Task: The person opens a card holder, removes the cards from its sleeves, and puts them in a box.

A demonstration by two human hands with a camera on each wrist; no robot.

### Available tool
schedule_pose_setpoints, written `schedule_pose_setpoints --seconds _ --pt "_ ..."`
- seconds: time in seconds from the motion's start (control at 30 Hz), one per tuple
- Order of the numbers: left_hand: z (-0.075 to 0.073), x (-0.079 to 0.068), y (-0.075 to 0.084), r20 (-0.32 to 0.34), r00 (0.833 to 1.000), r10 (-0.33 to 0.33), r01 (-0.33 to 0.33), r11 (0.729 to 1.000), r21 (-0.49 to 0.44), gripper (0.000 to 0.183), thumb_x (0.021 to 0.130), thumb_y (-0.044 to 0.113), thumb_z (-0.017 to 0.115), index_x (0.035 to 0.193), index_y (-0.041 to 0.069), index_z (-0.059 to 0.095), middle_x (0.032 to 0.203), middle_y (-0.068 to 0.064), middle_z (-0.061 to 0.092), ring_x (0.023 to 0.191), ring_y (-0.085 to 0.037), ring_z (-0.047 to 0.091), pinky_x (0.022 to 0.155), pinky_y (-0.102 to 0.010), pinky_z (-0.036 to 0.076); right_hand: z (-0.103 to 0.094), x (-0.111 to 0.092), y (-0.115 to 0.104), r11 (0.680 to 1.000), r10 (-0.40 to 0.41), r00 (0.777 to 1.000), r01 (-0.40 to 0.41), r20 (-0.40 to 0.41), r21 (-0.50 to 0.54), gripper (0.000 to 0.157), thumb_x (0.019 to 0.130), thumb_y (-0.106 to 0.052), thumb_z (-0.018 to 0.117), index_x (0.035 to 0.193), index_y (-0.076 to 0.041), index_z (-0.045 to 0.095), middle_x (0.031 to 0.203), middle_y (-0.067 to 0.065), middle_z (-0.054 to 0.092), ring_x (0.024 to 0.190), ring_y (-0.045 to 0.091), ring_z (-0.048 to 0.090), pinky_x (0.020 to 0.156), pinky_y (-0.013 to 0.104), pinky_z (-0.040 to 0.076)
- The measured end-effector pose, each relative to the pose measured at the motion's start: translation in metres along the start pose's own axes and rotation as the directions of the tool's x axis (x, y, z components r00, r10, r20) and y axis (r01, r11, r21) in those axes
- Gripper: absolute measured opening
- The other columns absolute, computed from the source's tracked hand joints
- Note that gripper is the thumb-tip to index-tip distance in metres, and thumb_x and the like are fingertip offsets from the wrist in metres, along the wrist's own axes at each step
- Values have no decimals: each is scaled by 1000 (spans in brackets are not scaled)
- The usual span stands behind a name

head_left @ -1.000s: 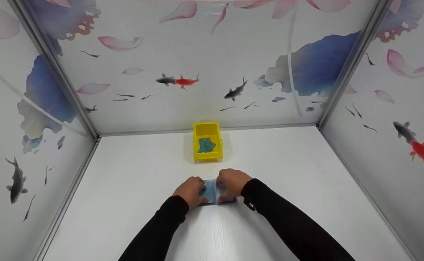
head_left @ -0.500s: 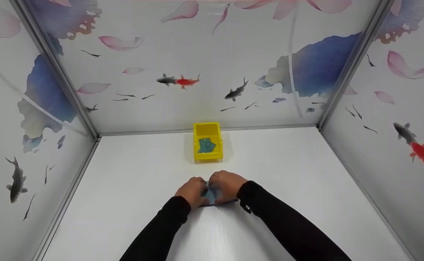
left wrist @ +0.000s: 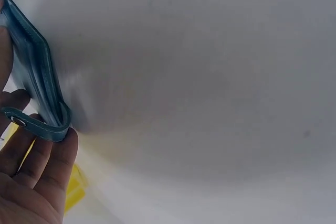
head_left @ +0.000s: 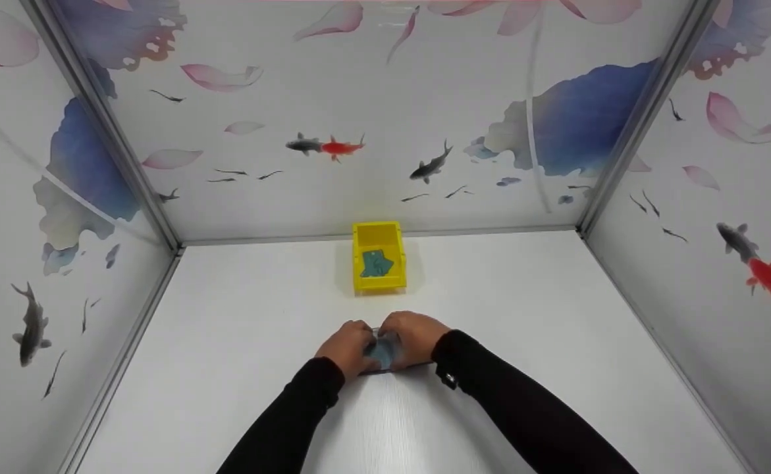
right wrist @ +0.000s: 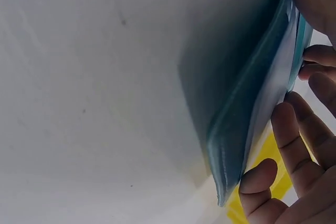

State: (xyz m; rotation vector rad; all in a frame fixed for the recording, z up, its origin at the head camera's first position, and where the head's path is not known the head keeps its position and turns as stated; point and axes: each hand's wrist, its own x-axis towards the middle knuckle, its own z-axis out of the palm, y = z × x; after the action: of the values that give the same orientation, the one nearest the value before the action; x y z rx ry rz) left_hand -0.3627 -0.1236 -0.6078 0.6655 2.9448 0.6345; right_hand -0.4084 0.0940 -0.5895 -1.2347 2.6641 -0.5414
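Note:
Low in the middle of the head view lies a teal card holder (head_left: 381, 354), spread open between two hands. My left hand (head_left: 347, 345) holds its left part, thumb on the inside. In the left wrist view, a snap strap (left wrist: 39, 127) curves from the cover's end over the fingers. My right hand (head_left: 417, 336) grips the right part, thumb and fingers at the inner leaves. The right wrist view shows the teal cover (right wrist: 244, 114) angled above the table, with a pale clear sleeve (right wrist: 270, 87) beside it. The hands hide much of the holder.
Just beyond the hands stands a yellow bin (head_left: 380, 284) with several flat teal pieces (head_left: 376, 263) inside. The white table (head_left: 247, 316) is bounded by printed panels at the back (head_left: 359, 197) and both sides, framed by metal rails.
My right hand has shifted left towards my left hand, so less of the holder's inside shows. Over the last half second both hands stay nearly still.

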Motion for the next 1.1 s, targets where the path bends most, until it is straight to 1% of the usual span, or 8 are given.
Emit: schedule_pose_setpoints --seconds 0.07,0.3,0.4,0.57,0.73,0.87,0.93,1.1 --pt "0 0 -1 -4 1000 2 -2 1000 -1 35 89 26 99 115 6 86 124 -10 79 112 -25 70 102 -42 63 0 0 0 1000 -3 1000 3 -3 11 47 81 -26 103 121 -9 84 116 3 85 107 19 77 102 37 64" --pt "0 -1 -4 -22 1000 6 -6 1000 -3 38 88 26 100 115 4 85 120 -10 77 111 -26 69 102 -43 62 1 0 4 999 -6 1000 6 -1 38 55 80 -25 104 127 -7 82 122 6 83 111 21 75 104 38 63" --pt "-1 -2 -4 -28 1000 12 -12 1000 -1 38 88 26 100 114 3 85 119 -10 77 110 -27 69 102 -43 62 1 2 6 999 -4 1000 4 15 35 58 81 -28 104 130 -9 81 125 5 82 114 20 75 107 38 62" --pt "-3 -2 -2 -9 1000 2 -2 1000 2 38 89 24 100 116 2 85 120 -12 77 109 -26 69 102 -43 62 0 4 8 1000 18 999 -19 46 19 64 81 -30 104 136 -12 79 131 4 80 120 19 73 111 38 61" --pt "-1 -1 -2 4 1000 -21 21 1000 10 38 90 25 100 118 4 85 123 -10 77 111 -25 69 104 -42 62 0 4 7 1000 20 998 -20 56 5 66 81 -30 103 139 -12 77 134 5 79 123 20 72 113 39 60" --pt "1 -2 -3 -4 1000 -7 7 1000 16 41 89 26 100 119 3 85 124 -11 77 112 -26 69 103 -42 63 0 4 4 999 33 997 -33 67 7 69 82 -33 103 143 -15 75 137 4 76 122 20 71 111 39 61" --pt "1 -2 -4 -2 1000 -4 4 1000 17 43 89 26 100 121 3 85 126 -12 77 114 -26 69 103 -41 63 1 5 4 998 55 996 -55 76 -2 71 81 -34 103 143 -18 75 138 2 74 121 18 70 108 38 61" --pt "2 -3 -5 13 1000 -18 17 1000 11 44 91 27 99 125 3 84 130 -12 76 116 -26 69 104 -41 62 3 5 5 996 91 992 -89 92 -27 74 78 -38 103 144 -23 74 137 -1 70 117 14 68 105 34 61"
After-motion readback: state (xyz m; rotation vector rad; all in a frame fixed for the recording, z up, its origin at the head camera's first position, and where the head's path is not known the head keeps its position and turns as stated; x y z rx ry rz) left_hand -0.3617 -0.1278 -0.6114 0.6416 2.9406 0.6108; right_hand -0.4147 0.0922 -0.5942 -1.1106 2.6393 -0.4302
